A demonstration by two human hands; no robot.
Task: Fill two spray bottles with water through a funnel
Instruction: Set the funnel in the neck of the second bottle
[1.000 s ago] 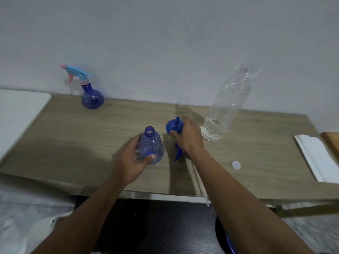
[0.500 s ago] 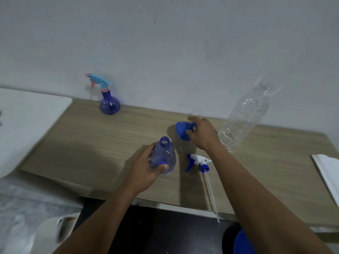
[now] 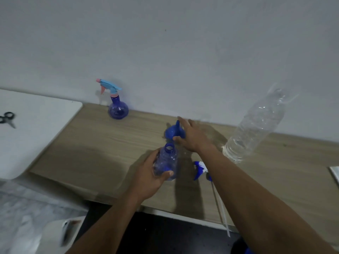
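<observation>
**Hands on funnel (image 3: pixel 172 132) and open bottle (image 3: pixel 166 162)**

The wooden table (image 3: pixel 91 153) runs along a plain wall and carries all the task's things. A white board (image 3: pixel 36 129) sits against its left end. At the right rear stands the water bottle (image 3: pixel 256 125), clear plastic with a little water low in it. Its top is blurred.

The left hand (image 3: pixel 149 177) grips the open bottle near the front middle of the table. Its fingers curl round the left side of the blue body and the thumb lies across the near side. The bottle stands upright with its neck uncapped.

The right hand (image 3: pixel 195 139) reaches in from the right, just behind that neck. It holds the funnel between the thumb on the near side and the fingers (image 3: pixel 185 123) stretched along the far side. The funnel is blue, with its spout pointing up and its wide mouth down and to the left. It is just behind the open bottle's neck, not in it. I cannot tell whether it touches the table.

The capped bottle (image 3: pixel 118 110) is round and blue with a light-blue and pink trigger head. It stands well apart at the back left, by the wall. The sprayer (image 3: pixel 199 170), blue and white, lies on the table just right of the open bottle, partly under the right forearm. Its thin tube (image 3: pixel 221 209) runs out past the front edge. Scissors (image 3: pixel 7 119) lie on the board at the far left.
</observation>
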